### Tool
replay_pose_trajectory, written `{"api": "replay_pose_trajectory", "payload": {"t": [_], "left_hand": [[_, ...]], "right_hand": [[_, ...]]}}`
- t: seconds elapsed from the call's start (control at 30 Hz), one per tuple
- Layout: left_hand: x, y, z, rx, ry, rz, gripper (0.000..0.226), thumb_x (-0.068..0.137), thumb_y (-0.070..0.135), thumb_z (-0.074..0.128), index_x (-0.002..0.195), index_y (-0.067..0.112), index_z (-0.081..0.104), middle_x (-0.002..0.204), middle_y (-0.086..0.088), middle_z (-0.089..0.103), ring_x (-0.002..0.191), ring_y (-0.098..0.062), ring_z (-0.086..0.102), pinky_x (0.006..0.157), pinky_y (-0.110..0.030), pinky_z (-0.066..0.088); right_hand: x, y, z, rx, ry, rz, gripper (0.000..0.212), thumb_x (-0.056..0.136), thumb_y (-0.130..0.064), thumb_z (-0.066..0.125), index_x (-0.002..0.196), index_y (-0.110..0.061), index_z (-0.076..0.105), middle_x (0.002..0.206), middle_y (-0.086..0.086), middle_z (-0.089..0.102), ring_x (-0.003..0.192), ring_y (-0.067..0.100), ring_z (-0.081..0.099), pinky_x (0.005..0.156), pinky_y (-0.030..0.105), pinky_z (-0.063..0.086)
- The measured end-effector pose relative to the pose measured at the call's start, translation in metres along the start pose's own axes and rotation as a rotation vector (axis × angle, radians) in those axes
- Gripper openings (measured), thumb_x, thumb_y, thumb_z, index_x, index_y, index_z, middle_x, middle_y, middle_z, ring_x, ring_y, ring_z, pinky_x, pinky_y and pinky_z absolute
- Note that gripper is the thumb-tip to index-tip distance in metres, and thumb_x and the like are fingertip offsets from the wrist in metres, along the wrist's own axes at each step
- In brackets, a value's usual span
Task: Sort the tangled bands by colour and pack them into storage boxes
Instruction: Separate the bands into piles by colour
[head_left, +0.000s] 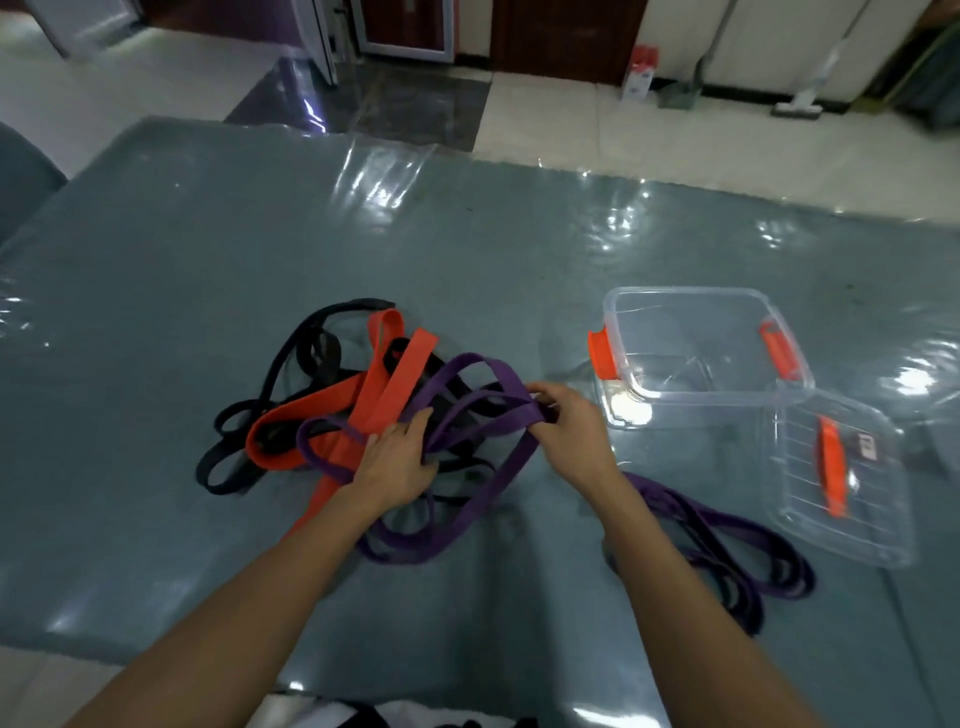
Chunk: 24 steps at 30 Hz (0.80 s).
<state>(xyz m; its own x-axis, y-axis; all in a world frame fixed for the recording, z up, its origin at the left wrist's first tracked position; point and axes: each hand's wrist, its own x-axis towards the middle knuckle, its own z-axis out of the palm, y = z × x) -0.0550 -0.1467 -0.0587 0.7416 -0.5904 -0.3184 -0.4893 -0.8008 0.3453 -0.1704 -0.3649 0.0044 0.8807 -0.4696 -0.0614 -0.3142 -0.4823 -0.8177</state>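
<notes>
- Black bands (270, 384) lie at the left of the tangle, mid-table (156, 260).
- Orange bands (374, 395) cross the tangle's middle, over the black ones.
- Left hand (397, 457) rests on the tangle, fingers straight, clasping nothing.
- Purple bands (483, 415) loop through the tangle; right hand (571, 421) pinches one loop.
- A separate purple pile (727, 540) lies toward the near right corner.
- Clear box (696, 353) stands open toward the right edge; its lid (841, 478) lies just beside it.
</notes>
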Motion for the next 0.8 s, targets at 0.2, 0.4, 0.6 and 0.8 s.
{"api": "replay_pose_trajectory", "payload": {"t": [0.2, 0.4, 0.6, 0.8], "left_hand": [[-0.041, -0.002, 0.011, 0.008, -0.066, 0.246, 0.048, 0.089, 0.050, 0.059, 0.133, 0.034, 0.050, 0.126, 0.009, 0.066, 0.121, -0.021, 0.058, 0.105, -0.040, 0.036], [-0.101, -0.006, 0.035, 0.026, -0.122, 0.388, 0.058, 0.091, 0.055, 0.059, 0.137, 0.023, 0.043, 0.125, -0.004, 0.067, 0.115, -0.030, 0.063, 0.090, -0.040, 0.044], [-0.136, -0.018, 0.067, 0.049, -0.111, 0.431, 0.052, 0.091, 0.039, 0.060, 0.138, 0.027, 0.042, 0.130, -0.002, 0.060, 0.120, -0.025, 0.057, 0.092, -0.040, 0.047], [-0.146, -0.015, 0.083, 0.103, -0.048, 0.533, 0.063, 0.085, 0.031, 0.068, 0.142, 0.023, 0.043, 0.132, -0.001, 0.057, 0.122, -0.024, 0.056, 0.096, -0.036, 0.044]], "right_hand": [[-0.041, -0.013, -0.010, -0.214, 0.000, -0.016, 0.036, 0.081, -0.006, 0.065, 0.109, -0.027, 0.075, 0.097, -0.009, 0.072, 0.087, 0.011, 0.066, 0.081, 0.029, 0.054], [-0.107, 0.003, -0.012, -0.362, 0.046, 0.109, 0.035, 0.081, -0.009, 0.063, 0.104, -0.035, 0.072, 0.095, -0.002, 0.066, 0.086, 0.017, 0.063, 0.076, 0.036, 0.054], [-0.173, 0.007, -0.006, -0.434, 0.144, 0.192, 0.039, 0.079, -0.003, 0.068, 0.109, -0.027, 0.075, 0.100, -0.003, 0.063, 0.095, 0.022, 0.064, 0.083, 0.032, 0.051], [-0.226, 0.013, -0.017, -0.474, 0.220, 0.280, 0.032, 0.079, 0.000, 0.069, 0.102, -0.021, 0.076, 0.101, -0.004, 0.062, 0.096, 0.023, 0.064, 0.091, 0.041, 0.051]]}}
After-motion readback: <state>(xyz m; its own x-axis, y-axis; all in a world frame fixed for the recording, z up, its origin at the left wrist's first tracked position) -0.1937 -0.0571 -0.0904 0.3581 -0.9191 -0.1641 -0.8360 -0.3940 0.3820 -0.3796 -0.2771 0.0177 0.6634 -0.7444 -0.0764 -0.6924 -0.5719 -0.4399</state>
